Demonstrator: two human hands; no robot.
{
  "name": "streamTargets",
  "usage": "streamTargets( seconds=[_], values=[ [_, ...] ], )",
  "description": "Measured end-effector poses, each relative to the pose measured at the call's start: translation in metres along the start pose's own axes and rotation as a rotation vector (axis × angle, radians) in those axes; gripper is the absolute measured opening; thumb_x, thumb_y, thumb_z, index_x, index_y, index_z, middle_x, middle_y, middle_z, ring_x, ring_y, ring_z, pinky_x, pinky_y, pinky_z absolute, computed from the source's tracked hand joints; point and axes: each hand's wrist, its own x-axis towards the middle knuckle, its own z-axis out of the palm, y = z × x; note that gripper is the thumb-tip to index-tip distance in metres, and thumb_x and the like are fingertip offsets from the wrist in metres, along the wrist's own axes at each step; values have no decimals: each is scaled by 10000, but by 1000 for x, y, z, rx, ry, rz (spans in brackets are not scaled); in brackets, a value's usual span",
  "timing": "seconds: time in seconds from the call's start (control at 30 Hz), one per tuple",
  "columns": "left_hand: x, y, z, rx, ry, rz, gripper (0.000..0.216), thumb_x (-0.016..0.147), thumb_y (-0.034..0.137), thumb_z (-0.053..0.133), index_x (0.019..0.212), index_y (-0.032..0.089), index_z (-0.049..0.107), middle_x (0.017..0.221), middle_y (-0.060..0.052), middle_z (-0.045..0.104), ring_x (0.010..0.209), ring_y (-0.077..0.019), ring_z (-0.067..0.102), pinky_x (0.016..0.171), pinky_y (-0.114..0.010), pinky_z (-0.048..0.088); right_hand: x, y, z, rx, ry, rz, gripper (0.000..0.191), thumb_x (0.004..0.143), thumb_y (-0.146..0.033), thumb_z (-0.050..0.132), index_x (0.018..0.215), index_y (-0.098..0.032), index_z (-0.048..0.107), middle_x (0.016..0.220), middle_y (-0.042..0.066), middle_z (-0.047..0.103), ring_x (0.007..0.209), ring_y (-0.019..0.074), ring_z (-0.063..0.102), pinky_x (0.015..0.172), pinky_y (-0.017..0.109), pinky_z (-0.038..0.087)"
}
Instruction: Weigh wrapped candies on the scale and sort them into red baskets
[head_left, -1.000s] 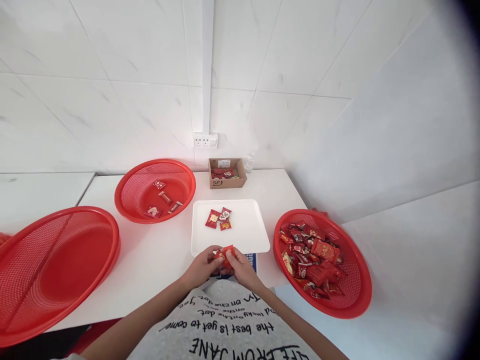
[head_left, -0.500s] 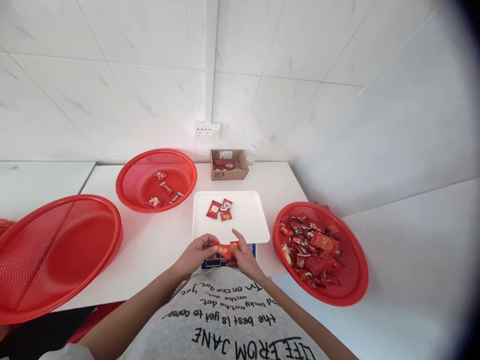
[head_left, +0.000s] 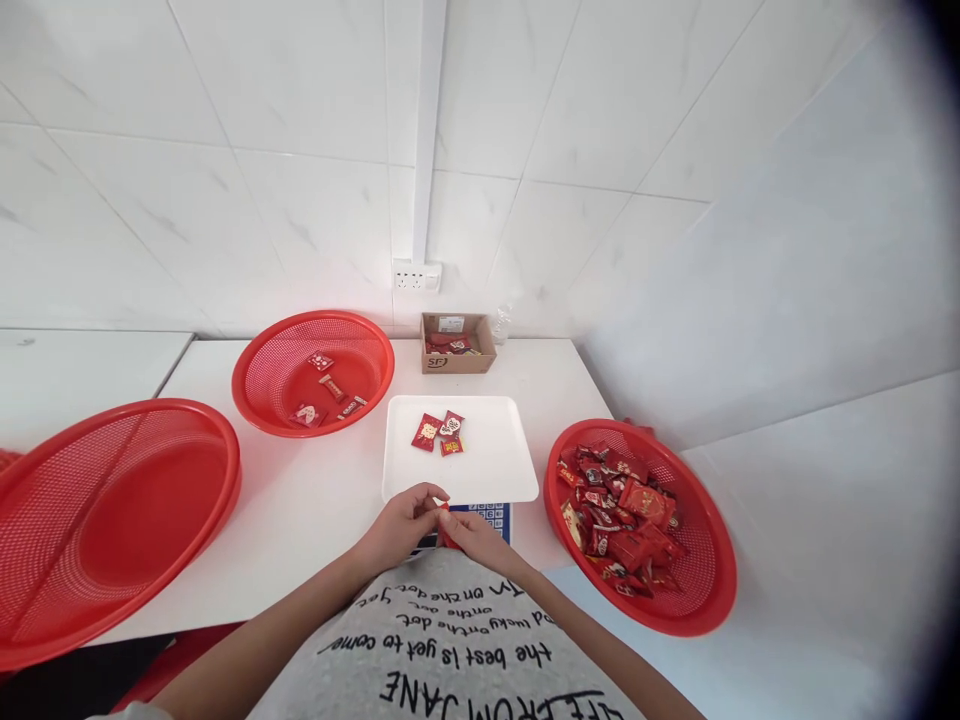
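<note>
My left hand (head_left: pixel 405 522) and my right hand (head_left: pixel 474 538) meet close in front of my shirt, fingers closed around a small red snack packet (head_left: pixel 445 512). Most of the packet is covered by the fingers. Just beyond them lies a white tray (head_left: pixel 499 450) bearing a dark red packet (head_left: pixel 426 432), a red packet with a pale face (head_left: pixel 451 425) and a smaller red and yellow packet (head_left: pixel 451 447). Under the tray's near edge, the blue keypad of a scale (head_left: pixel 491 515) shows partly behind my hands.
To the right, a red basket (head_left: pixel 716 560) holds a heap of red snack packets. A red basket (head_left: pixel 259 345) with several packets stands at back left, another red basket (head_left: pixel 225 440) at near left. Behind the tray sits a cardboard box (head_left: pixel 465 364) with packets, below a wall socket (head_left: pixel 417 276).
My hands have drawn together over the red packet, which showed more fully before. A second red packet by my right hand is no longer visible. The view has tilted slightly up.
</note>
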Motion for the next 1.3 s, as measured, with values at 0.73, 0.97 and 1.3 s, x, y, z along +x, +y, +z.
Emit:
streamTargets(
  seconds=[0.73, 0.97, 1.3],
  values=[
    [1, 5, -1, -84, 29, -45, 331, 702, 443, 593, 872, 170, 514, 591, 71, 448, 534, -76, 417, 549, -223, 334, -2, -4, 2, 37, 47, 8, 622, 735, -729, 304, 564, -177, 535, 533, -1, 512, 510, 108, 424, 570, 260, 364],
    [-1, 0, 3, 39, -118, -92, 423, 780, 592, 407, 702, 178, 441, 530, 59, 466, 505, -90, 410, 536, -241, 329, -3, 2, 4, 105, 121, 9, 582, 721, -710, 371, 516, -184, 509, 520, 6, 518, 490, 108, 430, 538, 258, 356],
    [1, 0, 2, 65, -146, -92, 432, 776, 583, 404, 622, 180, 431, 476, 60, 445, 452, -77, 361, 494, -228, 274, -7, -7, 5, 119, 41, -63, 616, 784, -685, 264, 531, -183, 517, 605, 30, 584, 592, 139, 526, 620, 276, 402]
  ],
)
